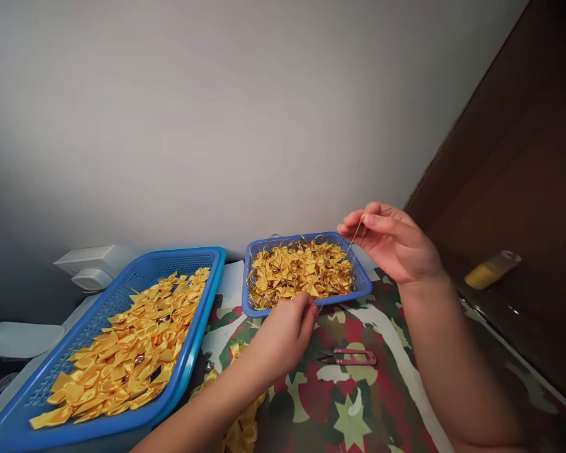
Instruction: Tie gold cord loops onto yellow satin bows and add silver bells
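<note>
My right hand [399,242] is raised over the right end of the small blue basket, with thumb and fingertips pinched on a thin gold cord [356,231]. A short, thin end of it sticks out past the thumb. My left hand [290,324] is closed at the front rim of that small basket [306,306]; what its fingers hold is hidden. Yellow satin bows [306,267] with looped gold cords fill the small basket. Just right of my left hand lie thread snips [353,357] with pinkish handles, on the camouflage-patterned cloth [321,409].
A larger blue basket [188,371] of yellow satin bows [136,352] stands at the left. More yellow bows [245,428] lie below my left forearm. A white box-like object [92,267] is by the wall. To the right, a clear container with yellow contents [490,270] rests against the brown panel [514,170].
</note>
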Demonstrator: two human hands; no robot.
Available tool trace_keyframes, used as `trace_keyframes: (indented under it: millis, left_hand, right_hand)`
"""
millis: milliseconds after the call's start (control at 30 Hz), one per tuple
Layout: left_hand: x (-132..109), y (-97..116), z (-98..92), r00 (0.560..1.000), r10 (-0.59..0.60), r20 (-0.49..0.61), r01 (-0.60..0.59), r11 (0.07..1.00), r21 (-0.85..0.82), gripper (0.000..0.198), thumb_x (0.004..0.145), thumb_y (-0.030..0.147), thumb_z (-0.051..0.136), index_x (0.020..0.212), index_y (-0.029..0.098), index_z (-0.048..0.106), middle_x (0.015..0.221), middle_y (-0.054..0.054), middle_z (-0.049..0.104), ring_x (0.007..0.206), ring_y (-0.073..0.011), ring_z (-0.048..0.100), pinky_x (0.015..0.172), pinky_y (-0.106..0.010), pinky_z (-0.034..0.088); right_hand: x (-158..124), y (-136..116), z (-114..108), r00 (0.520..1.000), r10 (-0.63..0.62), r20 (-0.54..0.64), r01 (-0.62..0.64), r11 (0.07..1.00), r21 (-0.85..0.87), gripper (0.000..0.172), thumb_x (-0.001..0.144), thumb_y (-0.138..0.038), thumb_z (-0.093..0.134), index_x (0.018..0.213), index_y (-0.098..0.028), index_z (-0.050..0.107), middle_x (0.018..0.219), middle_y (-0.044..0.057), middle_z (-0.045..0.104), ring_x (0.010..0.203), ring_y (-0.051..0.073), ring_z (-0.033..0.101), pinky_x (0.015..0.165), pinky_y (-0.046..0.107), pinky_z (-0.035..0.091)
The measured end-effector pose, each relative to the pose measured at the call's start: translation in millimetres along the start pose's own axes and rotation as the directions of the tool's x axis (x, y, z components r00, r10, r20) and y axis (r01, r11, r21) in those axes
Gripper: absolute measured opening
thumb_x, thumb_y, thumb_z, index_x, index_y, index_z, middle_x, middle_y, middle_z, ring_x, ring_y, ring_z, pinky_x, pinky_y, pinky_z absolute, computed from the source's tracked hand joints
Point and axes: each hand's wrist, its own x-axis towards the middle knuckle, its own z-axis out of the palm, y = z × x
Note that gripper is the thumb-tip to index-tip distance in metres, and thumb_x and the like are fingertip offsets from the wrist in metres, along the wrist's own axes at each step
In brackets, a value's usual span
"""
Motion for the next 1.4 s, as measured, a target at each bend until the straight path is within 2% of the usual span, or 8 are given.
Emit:
trace_keyframes:
  millis: [233, 567, 800, 1033, 1267, 1400]
  left_hand:
    - [3, -3, 12.4, 1.000, 0.003, 0.010, -0.001, 0.987, -0.162, 0.024, 0.097, 0.035, 0.033, 0.077, 0.023, 0.040, 0.057, 0.004, 0.047, 0.046, -0.0152, 0.049, 0.048, -0.026, 0.032]
    - [5, -6, 23.8, 0.998, -0.044, 0.043, 0.055, 0.954, -0.294, 0.023, 0.095, 0.037, 0.033, 0.077, 0.024, 0.038, 0.052, 0.007, 0.044, 0.041, -0.0150, 0.051, 0.045, -0.025, 0.033]
    - [7, -8, 27.4, 0.998, -0.057, -0.005, 0.054, 0.964, -0.260, 0.024, 0.095, 0.036, 0.034, 0.076, 0.024, 0.041, 0.050, 0.005, 0.048, 0.042, -0.0163, 0.052, 0.047, -0.027, 0.034]
    - [6, -9, 26.9, 0.997, -0.066, 0.042, 0.075, 0.960, -0.270, 0.025, 0.096, 0.038, 0.031, 0.077, 0.024, 0.037, 0.053, 0.007, 0.045, 0.040, -0.0154, 0.052, 0.045, -0.026, 0.032]
    - [8, -14, 31.2, 0.998, -0.036, 0.049, 0.048, 0.964, -0.262, 0.025, 0.098, 0.038, 0.029, 0.081, 0.023, 0.041, 0.056, 0.006, 0.046, 0.043, -0.0148, 0.052, 0.049, -0.027, 0.036]
    - [1, -9, 15.2, 0.997, 0.009, 0.070, -0.001, 0.992, -0.124, 0.025, 0.097, 0.032, 0.030, 0.094, 0.021, 0.052, 0.065, 0.001, 0.058, 0.054, -0.0163, 0.055, 0.054, -0.027, 0.038]
  right_hand:
    - [-4, -4, 4, 1.000, -0.015, 0.012, 0.015, 0.999, 0.036, 0.013, 0.072, -0.030, 0.071, 0.068, -0.024, 0.060, 0.076, -0.004, 0.073, 0.077, 0.015, 0.071, 0.085, 0.034, 0.055]
    - [-5, -3, 9, 0.999, -0.041, -0.015, 0.040, 0.998, -0.042, 0.015, 0.073, -0.031, 0.069, 0.068, -0.023, 0.058, 0.075, -0.003, 0.073, 0.076, 0.015, 0.070, 0.083, 0.034, 0.057]
    - [-9, -7, 15, 0.998, -0.061, -0.018, 0.061, 0.998, -0.016, 0.012, 0.072, -0.027, 0.070, 0.066, -0.023, 0.061, 0.070, -0.004, 0.072, 0.072, 0.013, 0.070, 0.079, 0.031, 0.057]
    - [-12, -9, 20, 0.991, -0.125, -0.049, 0.118, 0.984, -0.130, 0.017, 0.076, -0.033, 0.073, 0.069, -0.022, 0.062, 0.074, -0.002, 0.073, 0.074, 0.014, 0.070, 0.081, 0.033, 0.058]
    - [-14, -7, 21, 0.983, -0.180, -0.028, 0.177, 0.980, -0.087, 0.015, 0.079, -0.030, 0.075, 0.073, -0.020, 0.065, 0.075, -0.002, 0.074, 0.071, 0.012, 0.070, 0.075, 0.027, 0.059]
    - [-15, -6, 21, 0.971, -0.236, -0.030, 0.233, 0.969, -0.080, 0.013, 0.079, -0.027, 0.076, 0.074, -0.020, 0.067, 0.073, -0.002, 0.075, 0.069, 0.012, 0.070, 0.071, 0.026, 0.060]
